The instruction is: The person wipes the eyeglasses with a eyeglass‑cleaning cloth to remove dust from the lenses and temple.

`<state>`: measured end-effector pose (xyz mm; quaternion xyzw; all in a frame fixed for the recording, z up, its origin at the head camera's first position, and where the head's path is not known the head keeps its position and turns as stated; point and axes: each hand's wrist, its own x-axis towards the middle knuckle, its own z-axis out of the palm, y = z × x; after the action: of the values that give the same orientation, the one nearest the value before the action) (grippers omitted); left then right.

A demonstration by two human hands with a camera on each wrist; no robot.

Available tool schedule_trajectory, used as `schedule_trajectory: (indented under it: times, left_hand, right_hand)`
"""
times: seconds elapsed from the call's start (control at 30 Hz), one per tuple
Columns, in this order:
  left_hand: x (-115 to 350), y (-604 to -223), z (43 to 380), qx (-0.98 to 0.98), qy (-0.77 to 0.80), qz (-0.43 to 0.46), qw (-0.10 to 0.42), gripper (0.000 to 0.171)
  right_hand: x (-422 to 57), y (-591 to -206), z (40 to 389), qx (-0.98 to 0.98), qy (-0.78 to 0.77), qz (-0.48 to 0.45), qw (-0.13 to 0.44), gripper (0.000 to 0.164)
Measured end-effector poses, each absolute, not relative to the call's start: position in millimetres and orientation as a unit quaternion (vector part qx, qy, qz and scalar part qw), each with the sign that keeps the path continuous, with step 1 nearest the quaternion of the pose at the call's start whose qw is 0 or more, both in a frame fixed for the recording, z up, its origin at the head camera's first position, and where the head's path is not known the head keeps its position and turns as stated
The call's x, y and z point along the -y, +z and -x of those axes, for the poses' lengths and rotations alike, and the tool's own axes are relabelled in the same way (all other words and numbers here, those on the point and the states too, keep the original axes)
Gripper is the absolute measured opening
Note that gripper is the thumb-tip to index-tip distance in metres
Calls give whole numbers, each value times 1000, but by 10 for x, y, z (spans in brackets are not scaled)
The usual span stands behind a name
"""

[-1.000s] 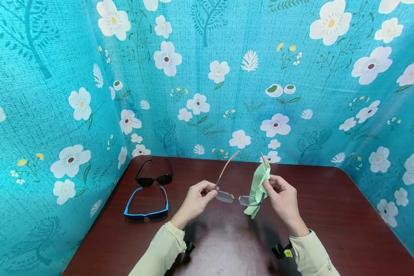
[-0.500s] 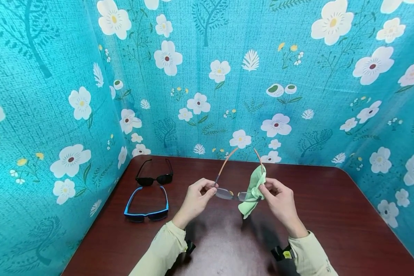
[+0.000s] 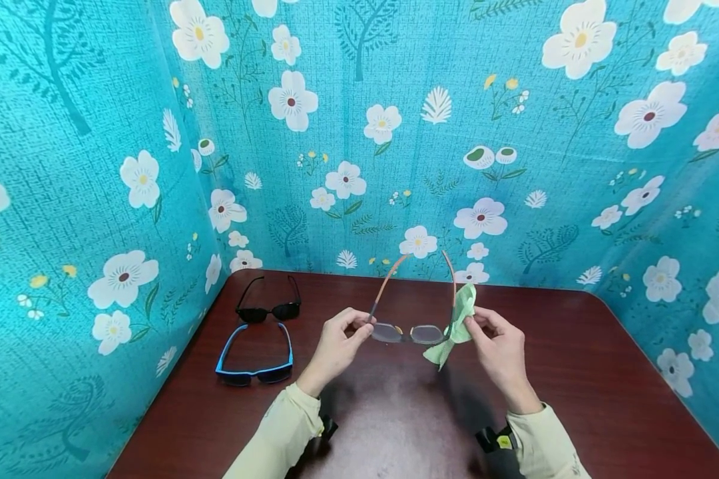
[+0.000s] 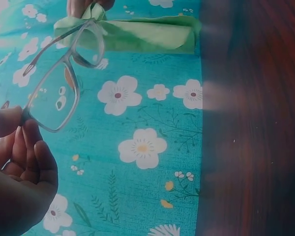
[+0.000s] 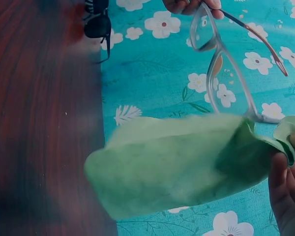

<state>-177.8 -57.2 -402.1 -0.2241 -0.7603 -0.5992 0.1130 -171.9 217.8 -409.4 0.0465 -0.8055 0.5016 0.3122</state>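
A pair of eyeglasses [image 3: 388, 332] with clear lenses and orange-brown temple tips is held up above the table, temples pointing away. My left hand [image 3: 338, 346] pinches the frame at its left hinge between thumb and fingers; the left wrist view shows this grip on the eyeglasses [image 4: 64, 96] closely. With my right hand [image 3: 500, 349] I pinch a light green cloth [image 3: 458, 326] at the right hinge. In the right wrist view the cloth [image 5: 172, 167] hangs down from the fingers, beside the right lens. Whether the right fingers also grip the temple through the cloth is hidden.
Black sunglasses [image 3: 269, 311] lie with temples unfolded on the left of the dark red table [image 3: 551, 372]. Just in front of them lie blue-framed sunglasses [image 3: 254, 374], also unfolded. A turquoise floral curtain [image 3: 335, 133] stands behind the table and along its sides.
My right hand shifts slightly left, then back right with the cloth, which comes off the right lens to the hinge. The eyeglasses turn a little; my left hand stays nearly in place.
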Motion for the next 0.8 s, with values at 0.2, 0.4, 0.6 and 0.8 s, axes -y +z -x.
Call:
schedule_trajectory:
  times: [0.2,0.4,0.6,0.8]
  left_hand:
    - [600,-3895,1729,756,-600,225,135,12]
    - [602,-3880,1736,754,-604,220,138,13]
    - [590,-3874,1735,754,-602,218,146,13]
    - [566,-3887,1732,753,-595,231,160,11]
  right_hand:
    - [-2094,-3864,1577,788,501,-78,350,10]
    - [-2106,-3921,1596,782,507,-111,347,12]
    - [-2133,-4073,1650,795,468,-145,358,19]
    - [-2107,-4075,1648,807,395,-215,382,28]
